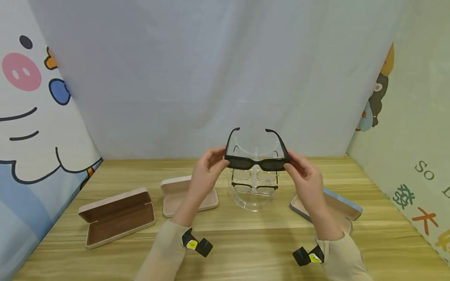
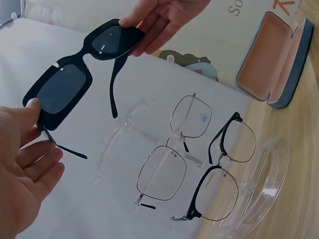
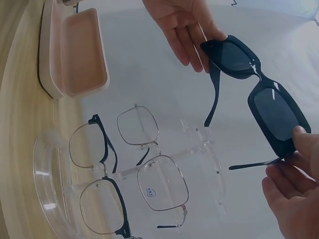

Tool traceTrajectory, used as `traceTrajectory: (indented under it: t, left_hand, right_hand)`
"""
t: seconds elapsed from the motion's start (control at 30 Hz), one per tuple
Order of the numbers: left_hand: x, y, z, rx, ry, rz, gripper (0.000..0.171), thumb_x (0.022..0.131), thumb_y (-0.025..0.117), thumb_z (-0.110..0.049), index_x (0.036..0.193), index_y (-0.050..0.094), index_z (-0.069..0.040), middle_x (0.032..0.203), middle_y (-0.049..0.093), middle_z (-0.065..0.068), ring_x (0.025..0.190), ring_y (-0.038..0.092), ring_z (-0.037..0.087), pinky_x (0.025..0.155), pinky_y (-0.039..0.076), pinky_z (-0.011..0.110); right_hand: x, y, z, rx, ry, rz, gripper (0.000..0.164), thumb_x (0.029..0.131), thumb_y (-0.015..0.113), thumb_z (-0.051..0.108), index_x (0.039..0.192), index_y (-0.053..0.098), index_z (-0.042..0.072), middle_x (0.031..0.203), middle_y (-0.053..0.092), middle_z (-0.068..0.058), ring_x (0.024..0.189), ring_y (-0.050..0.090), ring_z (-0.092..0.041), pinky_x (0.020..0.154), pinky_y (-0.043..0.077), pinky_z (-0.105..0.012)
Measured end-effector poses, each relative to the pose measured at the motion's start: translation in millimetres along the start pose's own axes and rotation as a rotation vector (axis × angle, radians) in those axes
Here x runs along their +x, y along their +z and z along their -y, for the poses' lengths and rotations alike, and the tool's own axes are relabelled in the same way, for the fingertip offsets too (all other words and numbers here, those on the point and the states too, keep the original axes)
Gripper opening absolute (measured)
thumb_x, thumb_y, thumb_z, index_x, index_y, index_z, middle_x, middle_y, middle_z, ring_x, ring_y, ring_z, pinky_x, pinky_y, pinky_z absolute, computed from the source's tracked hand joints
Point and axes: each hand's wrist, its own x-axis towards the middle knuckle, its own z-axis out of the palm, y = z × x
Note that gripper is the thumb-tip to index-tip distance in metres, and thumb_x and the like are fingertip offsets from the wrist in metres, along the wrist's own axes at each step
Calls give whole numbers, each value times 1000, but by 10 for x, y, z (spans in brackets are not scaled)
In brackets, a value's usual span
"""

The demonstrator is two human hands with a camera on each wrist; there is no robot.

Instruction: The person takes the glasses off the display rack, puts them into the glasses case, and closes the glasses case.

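Black sunglasses (image 1: 258, 163) with dark lenses are held up between both hands, their temples unfolded and pointing away. My left hand (image 1: 205, 171) pinches the left corner of the frame between thumb and fingers. At the opposite corner my right hand (image 1: 306, 177) pinches the frame the same way. Just below and behind stands a clear display stand (image 1: 254, 206). It carries thin metal-rimmed glasses (image 2: 162, 172) and, lower down, black half-rimmed glasses (image 2: 202, 191). In both wrist views the sunglasses are apart from these glasses.
An open case with brown lining (image 1: 121, 222) lies at the left of the wooden table (image 1: 242, 249). Beside it is an open pale pink case (image 1: 168, 205), partly behind the left arm. An open blue case (image 1: 342, 203) lies at the right, partly covered by the right arm.
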Motion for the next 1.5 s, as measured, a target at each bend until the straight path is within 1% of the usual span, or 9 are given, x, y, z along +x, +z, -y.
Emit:
traceTrajectory:
  t: [0.13, 0.23, 0.33, 0.47, 0.53, 0.7, 0.9, 1.2, 1.5]
  left_hand:
    - [-111, -50, -8, 16, -16, 18, 43, 85, 64, -21, 126, 53, -13, 126, 56, 2, 117, 51, 15, 98, 41, 30]
    - [-178, -75, -13, 14, -26, 29, 45, 83, 65, -23, 126, 54, -15, 128, 55, 0, 119, 49, 16, 93, 46, 30]
    - [-230, -84, -26, -4, 1, 42, 45, 83, 66, -22, 126, 55, -17, 129, 53, 0, 120, 48, 18, 85, 50, 28]
    - [-271, -84, -35, -7, 77, 62, 49, 82, 67, -14, 128, 53, -12, 131, 51, 4, 121, 46, 20, 92, 46, 31]
    - [-286, -83, -51, -18, 89, 62, 49, 81, 67, -11, 128, 52, -11, 131, 50, 5, 121, 45, 21, 92, 46, 32]
    - [-316, -80, -104, -75, 49, 54, 46, 83, 65, -9, 127, 53, -9, 130, 51, 5, 120, 46, 21, 88, 48, 29]
    - [-329, -99, -154, -98, 44, 31, 44, 82, 65, -8, 125, 55, -7, 127, 54, 6, 119, 47, 19, 89, 48, 29]
    - [-350, -64, -207, -104, 9, 42, 43, 82, 65, -10, 124, 55, -9, 126, 54, 4, 119, 47, 18, 87, 48, 24]
    - [-339, -21, -190, -112, -2, 29, 44, 83, 65, -13, 125, 55, -12, 127, 54, 2, 117, 48, 17, 86, 48, 23]
  right_hand:
    - [-144, -8, 11, -6, -6, -13, 37, 89, 56, 5, 124, 51, -5, 109, 60, 14, 99, 58, -1, 84, 46, -13]
    - [-223, -3, 30, -15, -16, -31, 37, 88, 56, 5, 124, 53, -2, 111, 60, 11, 99, 58, -3, 85, 46, -14]
    - [-260, 9, 61, 5, -45, -49, 36, 88, 56, 2, 123, 53, -4, 112, 61, 8, 100, 58, -4, 85, 46, -14]
    - [-283, 19, 87, 44, -88, -66, 35, 87, 55, -2, 122, 53, -7, 113, 61, 5, 100, 59, -6, 85, 46, -15]
    - [-297, 19, 96, 52, -108, -66, 34, 87, 55, -3, 121, 53, -8, 112, 62, 4, 99, 59, -6, 84, 47, -15]
    - [-337, 18, 113, 46, -159, -53, 34, 87, 53, -6, 120, 53, -9, 113, 61, 3, 99, 59, -6, 84, 46, -14]
    - [-340, 40, 147, 46, -202, -52, 33, 86, 53, -8, 119, 54, -10, 112, 61, 2, 100, 59, -6, 84, 46, -13]
    - [-345, 26, 201, 95, -182, -78, 29, 89, 50, -5, 117, 55, -10, 109, 64, 4, 101, 59, -6, 85, 46, -14]
    - [-344, 28, 195, 173, -147, -41, 28, 91, 47, -3, 116, 56, -10, 111, 64, 4, 106, 57, -8, 91, 44, -17]
